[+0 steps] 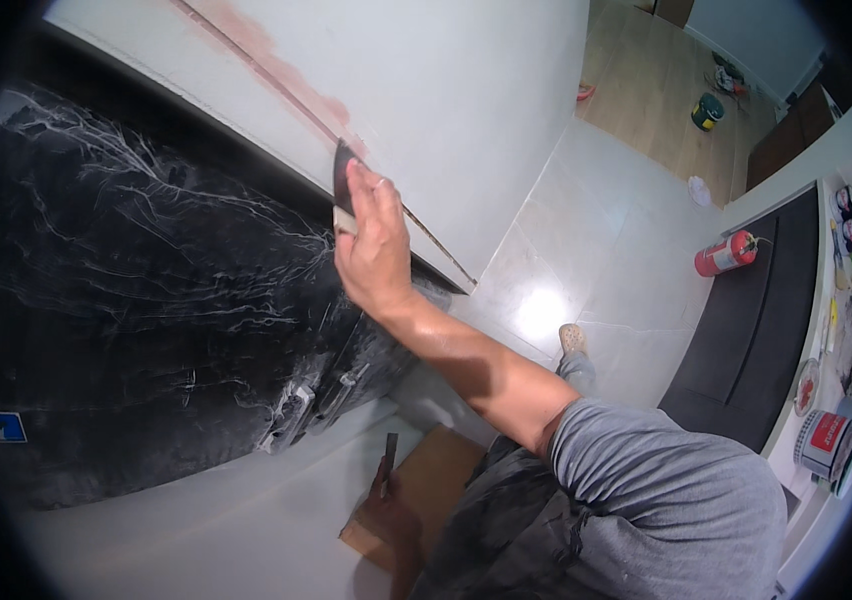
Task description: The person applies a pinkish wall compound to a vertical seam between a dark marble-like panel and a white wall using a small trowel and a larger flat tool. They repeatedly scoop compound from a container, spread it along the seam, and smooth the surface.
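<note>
My right hand (372,235) is closed on a dark putty knife (345,170), its blade at a long groove (301,105) in a white wall (461,90). Pink filler is smeared along the groove. Just below runs a black, white-veined panel (146,300) with a dark edge strip. Lower down, my left hand (391,510) is closed on a narrow dark scraper (390,455), held upright in front of a brown board or box (441,465).
Pale floor tiles (606,250) meet wood flooring (646,70). A red extinguisher (721,255) is by a dark cabinet (746,340). Tubs and small items (826,440) line the white top at right. A green bucket (706,112) and tools (726,80) sit farther back.
</note>
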Tool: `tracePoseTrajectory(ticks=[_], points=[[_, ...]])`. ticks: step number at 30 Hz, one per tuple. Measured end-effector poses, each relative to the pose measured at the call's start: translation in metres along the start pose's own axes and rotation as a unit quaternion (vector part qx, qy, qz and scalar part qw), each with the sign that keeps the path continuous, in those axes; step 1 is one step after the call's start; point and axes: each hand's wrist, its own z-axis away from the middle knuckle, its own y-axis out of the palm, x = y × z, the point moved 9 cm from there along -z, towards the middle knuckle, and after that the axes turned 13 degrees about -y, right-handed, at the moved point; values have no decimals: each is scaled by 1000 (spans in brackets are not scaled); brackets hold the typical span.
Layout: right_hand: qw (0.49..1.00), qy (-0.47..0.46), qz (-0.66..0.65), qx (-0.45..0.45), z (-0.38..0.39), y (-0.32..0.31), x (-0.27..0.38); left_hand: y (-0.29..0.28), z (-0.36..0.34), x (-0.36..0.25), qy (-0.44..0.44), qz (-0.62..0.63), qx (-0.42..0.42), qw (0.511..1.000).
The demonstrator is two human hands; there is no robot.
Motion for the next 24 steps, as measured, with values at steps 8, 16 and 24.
tracePoseTrajectory(ticks=[8,16,24], points=[[997,12,-75,0,3,-38,-27,4,-12,-8,30,31,7,999],[999,34,-30,16,35,1,-21,-19,-9,6,65,57,-59,995],[998,48,-10,-33,35,-6,-51,-10,-2,-6,35,174,-6,984]])
